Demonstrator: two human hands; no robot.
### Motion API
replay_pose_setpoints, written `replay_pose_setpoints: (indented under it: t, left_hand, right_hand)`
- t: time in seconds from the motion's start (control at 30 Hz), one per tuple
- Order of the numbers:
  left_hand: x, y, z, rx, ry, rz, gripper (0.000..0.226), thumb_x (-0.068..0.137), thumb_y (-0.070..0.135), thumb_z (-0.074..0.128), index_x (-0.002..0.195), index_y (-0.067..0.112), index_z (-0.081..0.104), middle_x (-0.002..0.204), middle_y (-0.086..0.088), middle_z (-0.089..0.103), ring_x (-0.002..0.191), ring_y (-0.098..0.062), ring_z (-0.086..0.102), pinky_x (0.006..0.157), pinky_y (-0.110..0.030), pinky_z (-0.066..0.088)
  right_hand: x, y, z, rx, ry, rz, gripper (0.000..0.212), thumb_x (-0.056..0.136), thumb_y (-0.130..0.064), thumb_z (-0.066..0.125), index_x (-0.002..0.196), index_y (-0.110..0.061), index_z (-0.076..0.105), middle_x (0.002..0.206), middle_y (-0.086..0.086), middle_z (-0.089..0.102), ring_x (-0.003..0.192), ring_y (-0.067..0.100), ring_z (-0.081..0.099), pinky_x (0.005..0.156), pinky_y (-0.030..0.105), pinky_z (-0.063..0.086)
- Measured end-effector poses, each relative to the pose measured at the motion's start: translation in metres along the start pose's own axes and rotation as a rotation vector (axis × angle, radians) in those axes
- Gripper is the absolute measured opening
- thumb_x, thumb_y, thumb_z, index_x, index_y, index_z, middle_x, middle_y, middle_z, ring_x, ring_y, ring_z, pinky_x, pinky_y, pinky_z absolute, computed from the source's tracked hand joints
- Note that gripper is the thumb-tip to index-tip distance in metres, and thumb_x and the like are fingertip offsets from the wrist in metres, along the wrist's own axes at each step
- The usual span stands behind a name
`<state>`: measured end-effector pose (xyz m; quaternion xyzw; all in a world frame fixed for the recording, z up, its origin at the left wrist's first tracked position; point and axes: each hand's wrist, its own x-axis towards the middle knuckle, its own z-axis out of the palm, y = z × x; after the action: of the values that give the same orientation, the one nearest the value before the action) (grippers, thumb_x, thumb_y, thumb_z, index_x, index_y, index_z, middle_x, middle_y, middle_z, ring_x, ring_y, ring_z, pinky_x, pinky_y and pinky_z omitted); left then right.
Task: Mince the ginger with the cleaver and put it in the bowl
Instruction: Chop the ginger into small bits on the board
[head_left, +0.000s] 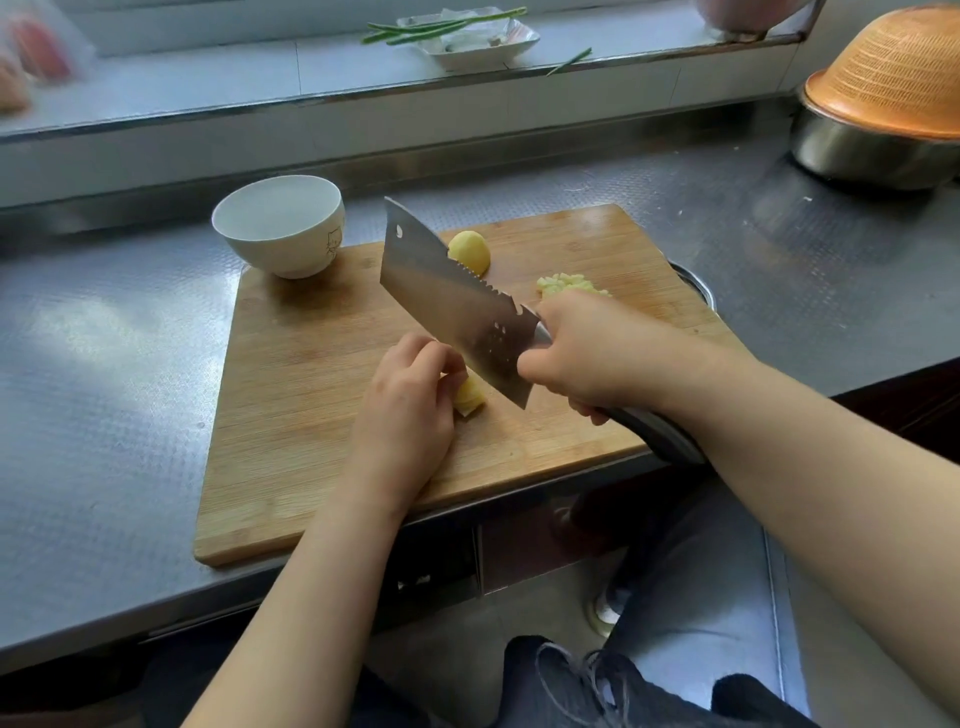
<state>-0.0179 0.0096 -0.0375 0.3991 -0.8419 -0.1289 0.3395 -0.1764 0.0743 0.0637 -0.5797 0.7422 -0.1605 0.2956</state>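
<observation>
Ginger (470, 399) sits near the front of the wooden cutting board (291, 415), and it looks already cut into thin slices that lean together in a little stack. The left hand (408, 410) pinches it with curled fingers, so that grip is clenched on the ginger. The right hand (587, 353) is clenched around the handle of the cleaver (457, 304), with the blade tilted just above the stack.

The ginger looks small, light and firm, and I think a bit wet and slippery. It seems best to hold it from the side away from the blade, with fingertips tucked back. The stack's long side seems to run toward the blade.

A round ginger chunk (469, 252) and a pile of minced ginger (569, 285) lie farther back. The white bowl (280, 223) waits at the board's far left corner.
</observation>
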Motion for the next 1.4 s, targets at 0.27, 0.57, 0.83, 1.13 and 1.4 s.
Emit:
replay_pose_setpoints:
  t: [0.27,0.57,0.83,1.13,1.4]
  left_hand:
    - [-0.002,0.002,-0.002,0.035,-0.013,-0.001,0.007,0.089,0.005,0.061,0.095,0.006,0.064,0.102,-0.005,0.057,0.086,-0.01,0.043,0.071,-0.023,0.036]
    - [-0.001,0.0,-0.002,0.047,-0.024,0.005,0.006,0.087,0.005,0.062,0.092,0.007,0.065,0.101,-0.007,0.059,0.09,-0.023,0.054,0.073,-0.024,0.034]
    - [-0.002,-0.003,0.002,0.063,-0.01,0.019,0.008,0.084,0.002,0.063,0.091,0.006,0.065,0.097,-0.009,0.06,0.087,-0.027,0.056,0.072,-0.027,0.038]
    - [-0.006,-0.002,-0.002,0.064,0.001,0.043,0.004,0.089,0.003,0.059,0.091,0.007,0.061,0.097,-0.009,0.056,0.086,-0.025,0.053,0.073,-0.027,0.037]
    - [-0.007,-0.001,-0.002,0.096,-0.048,0.028,0.007,0.088,0.003,0.058,0.087,0.011,0.057,0.097,-0.007,0.056,0.086,-0.023,0.049,0.072,-0.027,0.033]
  right_hand:
    - [-0.002,-0.012,-0.01,-0.031,-0.037,-0.038,0.011,0.093,-0.01,0.052,0.092,-0.002,0.058,0.07,0.018,0.062,0.048,0.021,0.057,0.044,0.028,0.051]
    - [0.007,-0.025,-0.008,-0.12,-0.136,0.035,0.01,0.096,-0.011,0.05,0.088,-0.006,0.053,0.07,0.013,0.06,0.049,0.019,0.057,0.044,0.028,0.052]
    - [0.004,-0.016,0.018,-0.149,-0.081,0.064,0.014,0.093,-0.012,0.049,0.083,-0.005,0.055,0.064,0.014,0.062,0.049,0.027,0.064,0.045,0.034,0.057]
    - [0.003,0.002,0.01,-0.021,-0.006,0.036,0.011,0.09,-0.011,0.052,0.086,-0.001,0.056,0.062,0.017,0.059,0.046,0.025,0.056,0.046,0.034,0.055]
    - [-0.004,-0.009,-0.001,-0.03,-0.002,-0.022,0.014,0.094,-0.012,0.052,0.085,-0.002,0.056,0.06,0.013,0.057,0.042,0.019,0.054,0.043,0.027,0.048]
